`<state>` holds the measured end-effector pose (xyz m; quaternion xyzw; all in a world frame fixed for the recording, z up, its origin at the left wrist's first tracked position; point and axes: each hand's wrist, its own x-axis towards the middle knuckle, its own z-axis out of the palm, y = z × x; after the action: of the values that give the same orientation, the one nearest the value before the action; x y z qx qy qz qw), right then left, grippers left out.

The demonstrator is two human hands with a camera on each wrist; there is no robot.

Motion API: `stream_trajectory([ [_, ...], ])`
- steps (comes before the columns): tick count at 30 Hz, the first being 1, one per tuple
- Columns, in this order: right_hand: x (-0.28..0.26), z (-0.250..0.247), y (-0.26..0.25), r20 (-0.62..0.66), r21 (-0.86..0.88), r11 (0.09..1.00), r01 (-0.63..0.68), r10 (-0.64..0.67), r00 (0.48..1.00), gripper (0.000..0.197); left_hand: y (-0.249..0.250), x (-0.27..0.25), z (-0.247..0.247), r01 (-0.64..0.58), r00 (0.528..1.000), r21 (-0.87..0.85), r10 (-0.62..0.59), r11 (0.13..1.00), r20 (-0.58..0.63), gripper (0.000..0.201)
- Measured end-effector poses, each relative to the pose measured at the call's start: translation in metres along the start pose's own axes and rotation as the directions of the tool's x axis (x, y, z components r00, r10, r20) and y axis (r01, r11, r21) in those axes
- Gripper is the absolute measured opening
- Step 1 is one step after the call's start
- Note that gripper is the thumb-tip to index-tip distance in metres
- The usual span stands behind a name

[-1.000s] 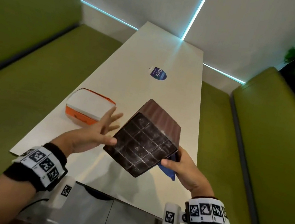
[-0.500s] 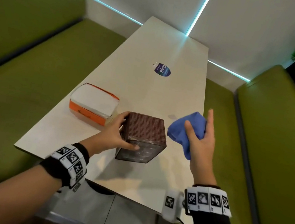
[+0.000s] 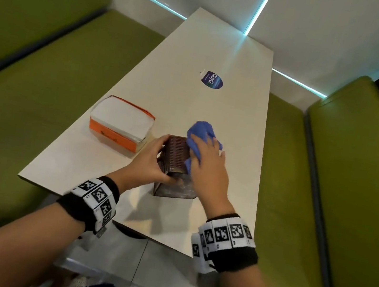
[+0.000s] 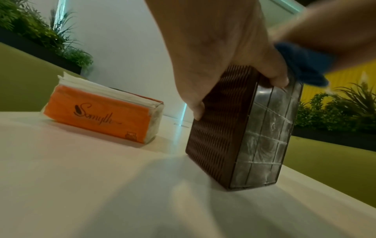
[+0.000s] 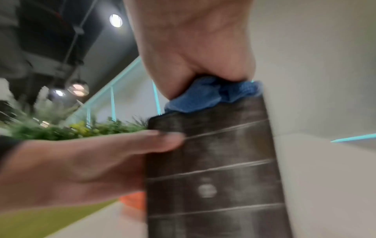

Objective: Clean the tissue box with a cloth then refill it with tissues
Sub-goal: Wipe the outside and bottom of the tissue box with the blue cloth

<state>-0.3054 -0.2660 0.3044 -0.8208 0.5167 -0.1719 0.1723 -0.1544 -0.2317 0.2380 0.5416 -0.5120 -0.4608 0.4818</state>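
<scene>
Standing on table [image 3: 224, 49], tissue box [image 3: 176, 156] is gripped by left hand [image 3: 147, 161]; blue cloth [image 3: 200, 130] is pressed on top by flat right hand [image 3: 207, 164]; tissue pack [image 3: 121, 122] at 10 o'clock.

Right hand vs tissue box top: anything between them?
Yes: the blue cloth lies between the right hand and the top of the tissue box, clearest in the head and right wrist views.

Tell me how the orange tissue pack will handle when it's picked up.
The tissue pack probably feels light and soft: thin plastic wrap around stacked white sheets. It may sag or squash if a hand pinches it at one end. Its top looks open, with sheets showing, so tilting it could loosen some. Lying flat on the table, it is unlikely to tip.
</scene>
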Motion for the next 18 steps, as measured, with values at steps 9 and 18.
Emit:
stream_trajectory([
  [9,-0.011,0.029,-0.047,-0.001,-0.08,0.993,0.091,-0.092,0.996,0.043,-0.003,0.003,0.002,0.011,0.999,0.057,-0.012,0.998,0.03,0.041],
  [18,0.007,-0.002,0.02,-0.091,0.041,0.988,-0.146,0.149,0.985,0.038,-0.009,0.012,0.005,-0.07,0.998,0.14,0.07,0.988,0.01,0.097],
])
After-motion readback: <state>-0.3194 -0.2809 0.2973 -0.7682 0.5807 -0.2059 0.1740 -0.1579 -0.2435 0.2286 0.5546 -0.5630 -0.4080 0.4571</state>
